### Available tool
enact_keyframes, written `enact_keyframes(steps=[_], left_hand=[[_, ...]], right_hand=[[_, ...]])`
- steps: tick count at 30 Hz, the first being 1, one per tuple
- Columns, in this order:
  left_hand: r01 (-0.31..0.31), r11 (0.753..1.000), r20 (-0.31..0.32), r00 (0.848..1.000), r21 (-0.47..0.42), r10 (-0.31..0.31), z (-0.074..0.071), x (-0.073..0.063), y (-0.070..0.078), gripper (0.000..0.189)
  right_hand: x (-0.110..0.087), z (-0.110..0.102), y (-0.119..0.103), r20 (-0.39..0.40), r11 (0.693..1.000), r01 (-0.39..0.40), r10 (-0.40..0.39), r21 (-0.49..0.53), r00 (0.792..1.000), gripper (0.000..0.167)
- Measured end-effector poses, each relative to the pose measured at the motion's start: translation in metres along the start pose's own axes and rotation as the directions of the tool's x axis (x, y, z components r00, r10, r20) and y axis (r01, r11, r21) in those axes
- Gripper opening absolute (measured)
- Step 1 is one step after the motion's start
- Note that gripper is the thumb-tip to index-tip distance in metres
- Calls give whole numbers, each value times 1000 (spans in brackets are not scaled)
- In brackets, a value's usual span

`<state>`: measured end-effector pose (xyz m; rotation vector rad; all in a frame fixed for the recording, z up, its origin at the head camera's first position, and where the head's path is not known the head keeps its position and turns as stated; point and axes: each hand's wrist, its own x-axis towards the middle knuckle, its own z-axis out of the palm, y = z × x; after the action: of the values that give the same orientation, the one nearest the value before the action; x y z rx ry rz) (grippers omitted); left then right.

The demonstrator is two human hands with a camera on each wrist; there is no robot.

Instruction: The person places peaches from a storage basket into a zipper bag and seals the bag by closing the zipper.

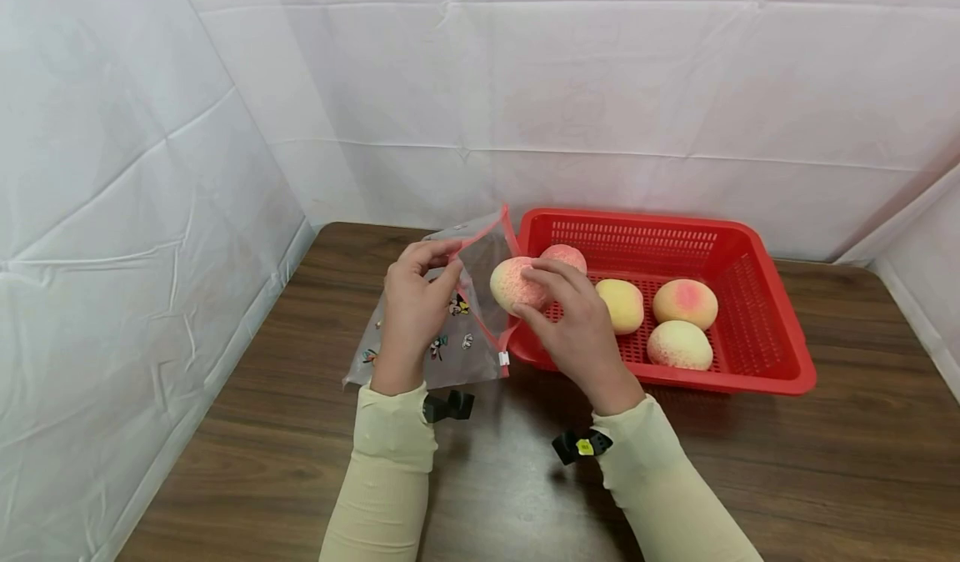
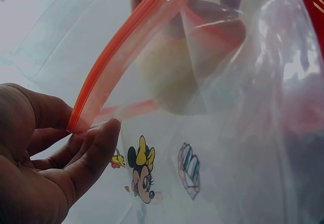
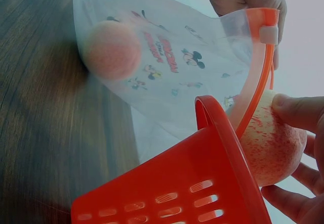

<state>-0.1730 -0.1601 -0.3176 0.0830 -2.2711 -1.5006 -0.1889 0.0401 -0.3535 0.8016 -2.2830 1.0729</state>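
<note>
My left hand (image 1: 419,299) pinches the pink-edged mouth of a clear zip bag (image 1: 480,366) printed with cartoon figures. Between the fingers and thumb of my right hand (image 1: 573,320) is a peach (image 1: 513,285), pale yellow with pink speckles, held at the bag's spread mouth. Through the plastic in the left wrist view, the lower part of that peach (image 2: 169,80) shows pale. Another pink peach (image 3: 112,50) lies inside the bag, toward its bottom, in the right wrist view. The bag's white slider (image 1: 504,358) sits at the near end of the pink strip.
Just right of the bag stands a red plastic basket (image 1: 783,328) with slotted walls. Several peaches lie in it, among them a yellow one (image 1: 621,305) and a pink-topped one (image 1: 685,303). The dark wooden table (image 1: 285,454) meets white cloth walls (image 1: 600,87) at the back and sides.
</note>
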Motion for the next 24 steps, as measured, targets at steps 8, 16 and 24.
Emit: enact_keyframes(steps=[8,16,24], left_hand=[[-8,1000,-14,1000,2,8,0,2,-1,23],[-10,1000,-18,1000,-3,10,-1,0,0,22],[-14,1000,-19,1000,5,14,-1,1,-2,22]], right_hand=[[2,1,-2,14,999,44,-45,17,999,37],[1,-1,-5,23,998,62,-62,24,998,31],[2,-2,-5,40,998,57,-58,25,998,38]])
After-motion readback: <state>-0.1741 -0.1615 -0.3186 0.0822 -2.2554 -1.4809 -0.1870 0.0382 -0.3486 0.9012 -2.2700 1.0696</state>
